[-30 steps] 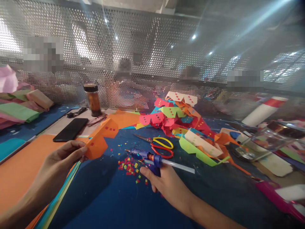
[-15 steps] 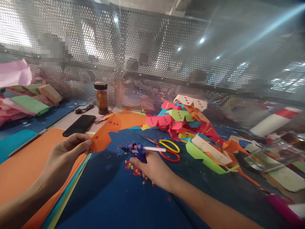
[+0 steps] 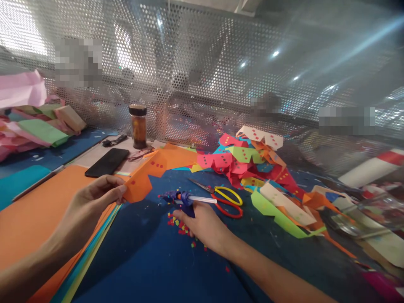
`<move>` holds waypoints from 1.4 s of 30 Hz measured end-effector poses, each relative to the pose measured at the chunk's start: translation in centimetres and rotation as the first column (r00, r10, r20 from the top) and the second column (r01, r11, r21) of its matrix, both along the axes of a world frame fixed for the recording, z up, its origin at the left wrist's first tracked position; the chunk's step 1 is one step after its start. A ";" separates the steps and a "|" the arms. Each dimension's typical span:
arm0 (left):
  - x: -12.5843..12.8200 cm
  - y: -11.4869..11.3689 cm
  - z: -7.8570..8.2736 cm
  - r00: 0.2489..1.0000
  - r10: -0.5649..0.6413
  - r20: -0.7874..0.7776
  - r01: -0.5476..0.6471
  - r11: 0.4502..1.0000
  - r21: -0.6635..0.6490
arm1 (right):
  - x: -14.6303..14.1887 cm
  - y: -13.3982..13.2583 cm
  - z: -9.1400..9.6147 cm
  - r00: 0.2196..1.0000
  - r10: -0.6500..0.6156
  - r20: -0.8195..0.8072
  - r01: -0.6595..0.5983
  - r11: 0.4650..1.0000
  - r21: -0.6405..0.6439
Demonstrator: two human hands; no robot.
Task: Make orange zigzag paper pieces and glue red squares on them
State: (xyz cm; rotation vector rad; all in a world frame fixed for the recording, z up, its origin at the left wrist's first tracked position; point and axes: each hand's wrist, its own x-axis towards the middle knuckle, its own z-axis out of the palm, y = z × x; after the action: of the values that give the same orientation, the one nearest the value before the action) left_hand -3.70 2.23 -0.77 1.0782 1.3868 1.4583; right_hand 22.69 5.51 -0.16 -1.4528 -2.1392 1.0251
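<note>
Between the thumb and fingers of my left hand (image 3: 102,194) is the near end of an orange paper mask (image 3: 139,187) with small dark red squares on it. My right hand (image 3: 205,223) is wrapped round the handle of a blue glue gun (image 3: 181,198); a clear glue stick juts from its back, and its nozzle points left toward the mask, apart from it. Small red, yellow and green paper bits (image 3: 179,225) lie under the gun. Just beyond my right hand rest scissors (image 3: 227,201) with one yellow and one red handle loop.
A heap of coloured paper masks (image 3: 246,158) lies at the back right. Orange paper sheets (image 3: 38,210), a black phone (image 3: 107,162) and a dark-lidded jar (image 3: 139,128) are on the left. A perforated metal screen (image 3: 195,63) stands behind the table.
The view has shifted slightly, so most things appear a little further right. Both hands keep their grip, and the glue gun sits slightly nearer the mask.
</note>
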 end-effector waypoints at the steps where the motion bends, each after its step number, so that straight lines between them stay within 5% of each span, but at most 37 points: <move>1: 0.0 0.0 0.0 1.000 -0.003 -0.001 0.003 1.000 -0.002 | 0.0 0.0 0.0 1.000 0.001 0.002 -0.001 1.000 0.000; 18: 0.1 0.0 -0.1 0.999 -0.036 -0.039 0.035 0.999 -0.025 | 0.5 -0.7 0.5 0.999 -0.014 -0.037 0.012 0.998 -0.061; 26: 0.5 -0.2 -0.3 0.995 -0.079 -0.059 0.075 0.995 -0.064 | 3.6 -3.8 2.2 0.995 -0.082 -0.060 0.079 0.996 -0.050; 30: 1.7 -0.6 -0.4 0.985 -0.152 -0.081 0.146 0.987 -0.072 | 5.7 -6.3 1.6 0.988 -0.153 -0.015 0.151 0.985 -0.080; 34: 3.8 -0.8 0.2 0.954 -0.270 -0.134 0.263 0.963 -0.067 | 7.0 -8.4 0.3 0.970 -0.238 -0.054 0.238 0.971 -0.007; 42: 7.1 -0.2 0.2 0.929 -0.353 -0.109 0.349 0.935 -0.061 | 6.6 -8.6 1.0 0.985 -0.080 -0.152 0.114 0.967 0.228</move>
State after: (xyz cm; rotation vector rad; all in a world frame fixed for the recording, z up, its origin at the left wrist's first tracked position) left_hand 3.37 2.01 -0.61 1.3282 1.2199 1.1165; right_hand 29.31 -3.06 0.82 -1.3161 -1.9908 0.7838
